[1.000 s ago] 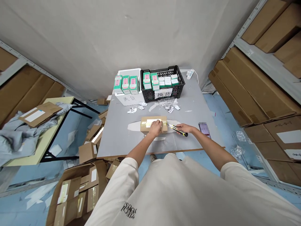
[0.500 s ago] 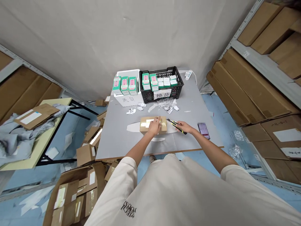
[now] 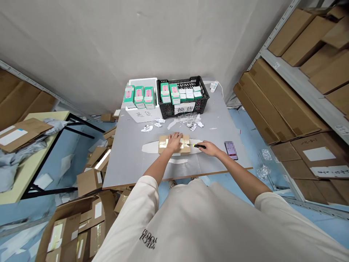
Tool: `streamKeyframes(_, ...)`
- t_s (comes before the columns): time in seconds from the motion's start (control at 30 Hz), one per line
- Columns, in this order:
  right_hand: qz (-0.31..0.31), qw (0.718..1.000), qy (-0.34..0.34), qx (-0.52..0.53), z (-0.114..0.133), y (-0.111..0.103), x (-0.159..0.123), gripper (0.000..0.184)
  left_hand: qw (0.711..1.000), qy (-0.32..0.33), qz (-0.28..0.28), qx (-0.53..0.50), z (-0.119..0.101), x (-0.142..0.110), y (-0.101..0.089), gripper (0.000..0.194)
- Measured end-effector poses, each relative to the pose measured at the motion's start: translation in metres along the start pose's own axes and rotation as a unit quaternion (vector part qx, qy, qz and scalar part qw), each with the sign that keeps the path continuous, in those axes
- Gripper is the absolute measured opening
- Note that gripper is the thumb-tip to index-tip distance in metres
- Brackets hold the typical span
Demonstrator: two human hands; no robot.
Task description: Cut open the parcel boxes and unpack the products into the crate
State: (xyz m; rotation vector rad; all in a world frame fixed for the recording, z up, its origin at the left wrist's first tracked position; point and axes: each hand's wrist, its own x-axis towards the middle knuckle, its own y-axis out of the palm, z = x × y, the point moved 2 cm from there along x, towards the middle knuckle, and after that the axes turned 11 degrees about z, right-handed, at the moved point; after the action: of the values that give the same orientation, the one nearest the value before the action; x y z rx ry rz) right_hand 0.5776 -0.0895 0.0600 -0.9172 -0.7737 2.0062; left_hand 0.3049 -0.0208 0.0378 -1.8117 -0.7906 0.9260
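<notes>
A small cardboard box (image 3: 163,145) with shiny tape across it lies on the grey table (image 3: 124,163). My left hand (image 3: 175,142) rests on top of the box, fingers spread towards its far edge, pressing it down. In my right hand (image 3: 209,148) is a utility knife (image 3: 199,146) with a black and yellow handle. Its tip is at the right end of the box, by the taped seam; how deep the blade sits cannot be made out. A phone (image 3: 231,150) lies to the right of my right hand.
Behind stand a white foam box (image 3: 140,115) and a black plastic crate (image 3: 201,103), both with green-and-white boxes. Crumpled paper (image 3: 147,128) and clear plastic wrap (image 3: 187,118) lie before them. A large carton (image 3: 109,207) of parcels is on the floor at left; shelves (image 3: 283,69) flank the right.
My right hand has brought the knife left, from beside the box to its right end, and levelled it. My left hand's fingers have spread on the box. The whole view has shifted slightly.
</notes>
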Motion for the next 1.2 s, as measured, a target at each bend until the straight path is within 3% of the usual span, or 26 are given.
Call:
streamKeyframes(0.1,0.005,0.999,0.011,-0.031,0.002,0.001,0.000,0.041,1.000,0.026,0.010,0.015,-0.001,0.002,-0.001,0.059)
streamKeyframes(0.5,0.007,1.000,0.005,-0.009,-0.002,0.003,0.006,0.041,0.999,0.008,-0.032,0.017,-0.010,-0.008,0.020,0.075)
streamKeyframes(0.73,-0.040,0.999,0.004,0.012,-0.001,0.011,0.007,0.043,0.999,0.009,-0.036,0.009,-0.007,-0.006,0.028,0.068)
streamKeyframes(0.97,-0.046,0.999,0.008,0.002,-0.006,0.022,0.012,0.043,0.999,0.014,-0.036,0.015,-0.007,-0.007,0.028,0.067)
streamKeyframes(1.07,-0.056,0.998,-0.009,-0.031,-0.017,0.013,0.011,0.044,0.999,0.018,-0.037,0.018,-0.007,-0.008,0.027,0.066)
streamKeyframes(1.2,-0.150,0.986,0.071,-0.002,-0.053,-0.018,0.001,0.047,0.998,0.032,-0.052,0.016,-0.006,-0.009,0.030,0.061)
